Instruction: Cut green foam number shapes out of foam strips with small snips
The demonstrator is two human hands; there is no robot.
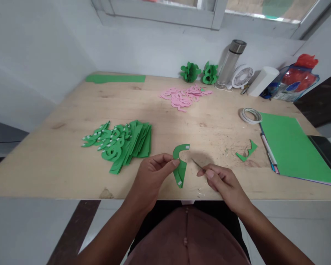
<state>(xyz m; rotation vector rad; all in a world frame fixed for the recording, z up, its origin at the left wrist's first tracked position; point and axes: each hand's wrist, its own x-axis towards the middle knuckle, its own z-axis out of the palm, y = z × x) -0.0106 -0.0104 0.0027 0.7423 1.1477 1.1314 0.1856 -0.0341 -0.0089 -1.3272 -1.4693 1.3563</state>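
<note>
Between the thumb and fingers of my left hand (157,171) is a green paper cutout (180,150), curved at the top, with small white patches near both ends. My right hand (223,182) pinches a thin, dark, pointed tool (198,164); its exact kind is unclear. The tool's tip points at the cutout from the right, a small gap apart. Left of my left hand lies a pile of cut green paper pieces (114,141), many with white patches, beside a stack of folded green strips (143,140).
Pink paper cutouts (182,98) lie farther back. Two green paper ornaments (190,72), a bottle (231,62) and a small fan (242,76) line the wall. On the right are tape rolls (251,116), a green scrap (247,151), green sheets (298,147) and a phone (327,154).
</note>
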